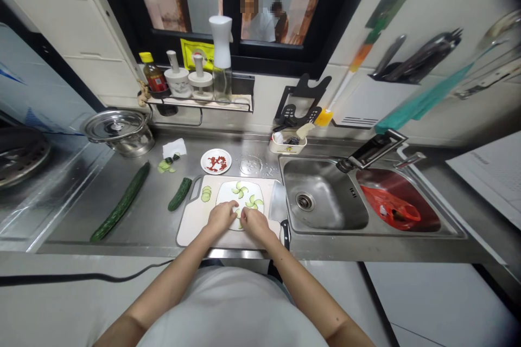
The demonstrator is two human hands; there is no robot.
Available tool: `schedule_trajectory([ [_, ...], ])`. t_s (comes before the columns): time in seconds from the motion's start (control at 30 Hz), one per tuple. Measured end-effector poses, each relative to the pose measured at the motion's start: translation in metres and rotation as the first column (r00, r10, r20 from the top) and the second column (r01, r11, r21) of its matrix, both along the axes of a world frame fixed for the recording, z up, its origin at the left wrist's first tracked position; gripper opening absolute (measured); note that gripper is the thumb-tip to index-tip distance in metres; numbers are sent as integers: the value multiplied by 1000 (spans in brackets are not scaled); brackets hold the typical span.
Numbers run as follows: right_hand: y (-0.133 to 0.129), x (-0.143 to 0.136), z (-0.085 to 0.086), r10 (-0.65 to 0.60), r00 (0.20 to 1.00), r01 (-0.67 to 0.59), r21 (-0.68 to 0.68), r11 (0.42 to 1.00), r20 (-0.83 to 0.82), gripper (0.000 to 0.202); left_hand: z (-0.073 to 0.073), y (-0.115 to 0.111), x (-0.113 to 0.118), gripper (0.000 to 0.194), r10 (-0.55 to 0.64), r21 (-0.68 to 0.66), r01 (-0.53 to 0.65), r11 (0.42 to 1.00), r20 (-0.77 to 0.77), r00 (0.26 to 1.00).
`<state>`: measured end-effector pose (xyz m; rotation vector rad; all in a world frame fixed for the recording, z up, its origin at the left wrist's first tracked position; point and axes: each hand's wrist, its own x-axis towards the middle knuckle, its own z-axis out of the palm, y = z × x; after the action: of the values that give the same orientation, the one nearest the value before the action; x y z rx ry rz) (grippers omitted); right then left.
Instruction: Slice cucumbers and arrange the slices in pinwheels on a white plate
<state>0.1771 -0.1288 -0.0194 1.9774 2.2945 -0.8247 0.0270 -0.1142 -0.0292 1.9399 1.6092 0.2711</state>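
A white plate [223, 190] rests on the cutting board [191, 230], with thin cucumber slices [240, 190] fanned into pinwheel shapes on it. Over the plate's near part, my left hand [222, 217] and my right hand [254, 220] face each other with curled fingers. Green slices show between the fingertips; what each hand pinches is too small to make out. A short stack of round cucumber slices [206, 193] lies on the board's left side. Along its right edge lies a broad-bladed knife [278, 200], its black handle toward me. A cut cucumber piece [179, 194] sits left of the board.
A whole cucumber [121, 203] lies farther left. Behind the board are a small dish [216, 161] of red bits, cucumber scraps [166, 166] and a white paper [175, 148]. A lidded pot [130, 138] stands back left. The sink [325, 195] is at right, holding a red bag [393, 209].
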Motion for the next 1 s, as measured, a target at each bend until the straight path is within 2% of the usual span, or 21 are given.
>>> schedule_trajectory([
  [0.2,-16,4,-5,62,997,-65,94,993,41,23,-8,-2,-6,26,-129,57,131,990,-36,991],
  [0.37,-23,1,-9,90,992,-98,81,992,93,22,-14,-2,-7,27,-125,46,127,991,-50,991],
  [0.63,-23,2,-9,89,993,-95,77,993,78,23,-9,-3,-7,26,-119,28,121,992,-44,992],
  [1.0,-21,4,-10,114,991,-119,69,991,69,26,-12,-4,-9,28,-125,24,127,992,-61,990],
])
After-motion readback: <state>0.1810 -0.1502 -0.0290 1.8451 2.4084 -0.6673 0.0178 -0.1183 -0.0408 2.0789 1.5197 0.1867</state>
